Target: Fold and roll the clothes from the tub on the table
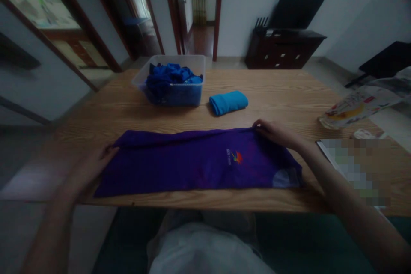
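A purple garment (180,162), folded into a long strip, lies along the front of the table, with a small coloured logo toward its right side. My left hand (99,160) pinches its far left corner, the fingers somewhat blurred. At the far edge, right of the middle, my right hand (269,132) grips the cloth between thumb and fingers. A pale patch shows at the garment's near right corner. Beyond it lies a rolled light-blue cloth (228,102), touched by neither hand.
A clear plastic bin (170,94) with blue clothes stands at the back left of the wooden table (272,90). On the right are a printed plastic bag (353,107), a small whitish item (362,134) and a flat, pixelated object (356,171).
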{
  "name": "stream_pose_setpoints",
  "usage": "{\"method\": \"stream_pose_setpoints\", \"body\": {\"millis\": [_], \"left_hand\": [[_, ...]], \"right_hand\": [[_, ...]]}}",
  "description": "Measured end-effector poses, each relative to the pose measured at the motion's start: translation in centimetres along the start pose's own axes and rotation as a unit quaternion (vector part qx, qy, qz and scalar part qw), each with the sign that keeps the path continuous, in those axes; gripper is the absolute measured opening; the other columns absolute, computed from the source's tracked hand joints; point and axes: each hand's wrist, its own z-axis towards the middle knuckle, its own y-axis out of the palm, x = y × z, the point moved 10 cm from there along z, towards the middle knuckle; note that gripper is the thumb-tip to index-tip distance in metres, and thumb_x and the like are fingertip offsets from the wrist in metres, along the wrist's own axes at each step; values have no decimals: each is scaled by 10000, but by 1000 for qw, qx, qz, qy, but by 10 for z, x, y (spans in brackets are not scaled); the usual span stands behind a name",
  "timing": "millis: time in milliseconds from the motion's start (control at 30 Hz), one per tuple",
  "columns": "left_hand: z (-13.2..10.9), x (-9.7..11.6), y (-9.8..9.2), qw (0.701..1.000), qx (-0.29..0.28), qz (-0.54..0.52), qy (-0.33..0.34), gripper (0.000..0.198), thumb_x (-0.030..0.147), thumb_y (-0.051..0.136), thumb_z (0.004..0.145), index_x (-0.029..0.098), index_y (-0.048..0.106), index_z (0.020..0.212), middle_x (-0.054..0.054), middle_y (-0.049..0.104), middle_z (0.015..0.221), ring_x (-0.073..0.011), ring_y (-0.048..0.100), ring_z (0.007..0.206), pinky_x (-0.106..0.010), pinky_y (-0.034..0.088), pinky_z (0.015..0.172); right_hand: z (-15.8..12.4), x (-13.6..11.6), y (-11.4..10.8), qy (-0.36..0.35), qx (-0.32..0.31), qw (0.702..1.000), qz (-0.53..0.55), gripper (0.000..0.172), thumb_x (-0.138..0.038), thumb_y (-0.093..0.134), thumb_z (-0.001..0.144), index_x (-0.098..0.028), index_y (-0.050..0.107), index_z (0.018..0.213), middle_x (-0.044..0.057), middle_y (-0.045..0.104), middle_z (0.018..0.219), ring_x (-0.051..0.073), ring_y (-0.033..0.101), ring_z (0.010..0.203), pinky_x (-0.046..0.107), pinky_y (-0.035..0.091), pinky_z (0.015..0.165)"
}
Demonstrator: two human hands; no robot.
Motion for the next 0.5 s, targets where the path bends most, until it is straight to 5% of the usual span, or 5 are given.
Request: {"method": "stream_pose_setpoints", "body": {"millis": [167, 300, 400, 500], "left_hand": [[9, 60, -6, 983, 104, 100, 116, 637, 488, 381, 1060, 78, 529, 1524, -191, 567, 1557, -375, 525, 1456, -507, 365, 1268], [16, 102, 41, 969, 62, 129, 202, 647, 503, 273, 1099, 159, 498, 1599, -127, 454, 1699, -313, 352, 1612, -505, 201, 1353], [21, 103, 73, 967, 10, 131, 218, 658, 503, 243, 1109, 180, 457, 1640, -110, 392, 1740, -299, 276, 1651, -519, 191, 1355], [32, 85, 73, 970, 31, 137, 197, 697, 488, 209, 1101, 122, 428, 1651, -158, 364, 1746, -308, 280, 1649, -526, 168, 1355]], "right_hand": [[-9, -13, -8, 25, 40, 995, -83, 395, -299, 398, 1079, -142, 685, 1299, 217, 732, 1220, 358, 728, 1062, 509, 548, 941], [-26, -49, -11, -18, 106, 989, -103, 531, -400, 360, 1134, -133, 513, 1567, 217, 503, 1622, 376, 505, 1484, 565, 436, 1205], [-41, -71, 12, -61, 81, 992, -72, 582, -470, 349, 1148, -206, 404, 1665, 143, 399, 1725, 326, 346, 1613, 568, 328, 1309], [-53, -69, 29, -50, 80, 994, -51, 615, -473, 339, 1153, -238, 297, 1719, 121, 324, 1765, 305, 284, 1644, 575, 302, 1328]]}}
